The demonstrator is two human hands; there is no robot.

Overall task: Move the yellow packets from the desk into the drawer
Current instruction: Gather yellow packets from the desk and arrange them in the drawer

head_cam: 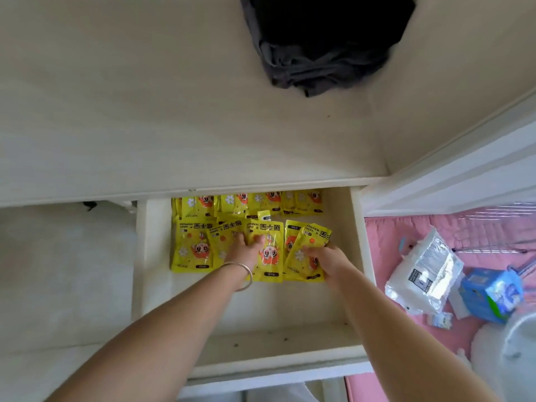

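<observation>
Pale wood desk (145, 111) fills the upper view; a dark grey cloth (319, 53) lies bunched at its far edge. Below the desk's near edge a cream drawer (290, 338) stands pulled out.

Hands: both forearms reach down into the drawer from the near side. Left hand (242, 250) lies palm down on the packets, fingers fairly straight and spread, pressing on the middle of the near row. One thin bangle (242, 275) sits at the left wrist. Right hand (326, 258) has its fingers curled round one yellow packet (314, 237), which is tilted with its top corner raised toward the drawer's right wall.

Count: yellow packets (191, 248) in the drawer form two rows. Near row: about five, overlapping, the held one included. Far row: about four or five along the back, partly hidden under the desk edge; exact number cannot be told. One small packet (264, 215) stands between the rows. No packets are seen on the desk.

Container: the drawer holds only the packets, all in its far half; its near half shows bare floor.

Right of the drawer, on a pink surface (385, 256): one white plastic bag (426, 271), one blue carton (490, 294) just beside it, and one white round object (516, 343) at the frame's lower right edge.
</observation>
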